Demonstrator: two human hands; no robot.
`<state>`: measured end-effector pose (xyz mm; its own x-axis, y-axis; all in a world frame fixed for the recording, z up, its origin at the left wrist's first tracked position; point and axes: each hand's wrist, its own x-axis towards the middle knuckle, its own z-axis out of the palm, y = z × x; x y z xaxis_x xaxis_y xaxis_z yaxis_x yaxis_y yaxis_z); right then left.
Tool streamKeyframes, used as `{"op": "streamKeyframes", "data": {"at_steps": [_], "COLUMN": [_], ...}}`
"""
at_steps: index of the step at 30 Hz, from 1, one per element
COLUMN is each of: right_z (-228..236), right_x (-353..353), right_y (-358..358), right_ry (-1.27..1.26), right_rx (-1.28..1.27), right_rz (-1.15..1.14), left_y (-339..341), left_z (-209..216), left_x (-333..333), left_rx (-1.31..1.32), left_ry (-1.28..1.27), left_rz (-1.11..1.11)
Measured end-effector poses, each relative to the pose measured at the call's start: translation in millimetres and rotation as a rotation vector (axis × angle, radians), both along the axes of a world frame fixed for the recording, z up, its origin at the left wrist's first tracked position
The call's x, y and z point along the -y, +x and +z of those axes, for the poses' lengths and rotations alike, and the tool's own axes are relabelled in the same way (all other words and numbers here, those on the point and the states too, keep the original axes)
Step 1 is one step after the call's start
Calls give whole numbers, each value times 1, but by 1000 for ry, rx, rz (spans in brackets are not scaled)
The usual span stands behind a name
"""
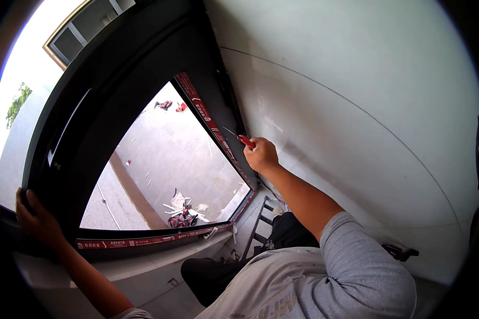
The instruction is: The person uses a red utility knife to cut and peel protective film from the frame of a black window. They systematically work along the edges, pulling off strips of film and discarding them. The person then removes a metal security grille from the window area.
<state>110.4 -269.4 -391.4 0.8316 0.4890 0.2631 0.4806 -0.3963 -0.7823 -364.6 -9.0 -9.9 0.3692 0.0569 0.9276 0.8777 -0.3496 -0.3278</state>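
Note:
My right hand is closed round a red-handled tool with a thin, pointed metal end. Whether this is a knife or a screwdriver I cannot tell. Its tip points up and left, close to the dark window frame where that meets the wall. Red printed protective tape runs down the frame's inner edge beside the tool. At the far left, my left hand grips the outer edge of an open black window sash, fingers and thumb on either side. A long handle stands on this sash.
A pale wall rises close on my right. More red tape lines the bottom of the opening, above a light sill. Through the opening, scraps and red wrapping lie on paving far below. A dark ladder stands beside my legs.

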Motion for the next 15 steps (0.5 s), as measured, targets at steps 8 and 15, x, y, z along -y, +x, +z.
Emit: {"op": "streamKeyframes", "data": {"at_steps": [8, 15], "right_z": [-108, -168], "right_x": [117, 262], "right_y": [-35, -38], "right_ry": [-381, -654], "right_rx": [-168, -214], "right_rz": [135, 120], "left_y": [-17, -9], "left_z": [-1, -2], "left_x": [-12, -2], "left_rx": [-13, -16], "left_ry": [-32, -15], "left_rz": [-6, 39]}}
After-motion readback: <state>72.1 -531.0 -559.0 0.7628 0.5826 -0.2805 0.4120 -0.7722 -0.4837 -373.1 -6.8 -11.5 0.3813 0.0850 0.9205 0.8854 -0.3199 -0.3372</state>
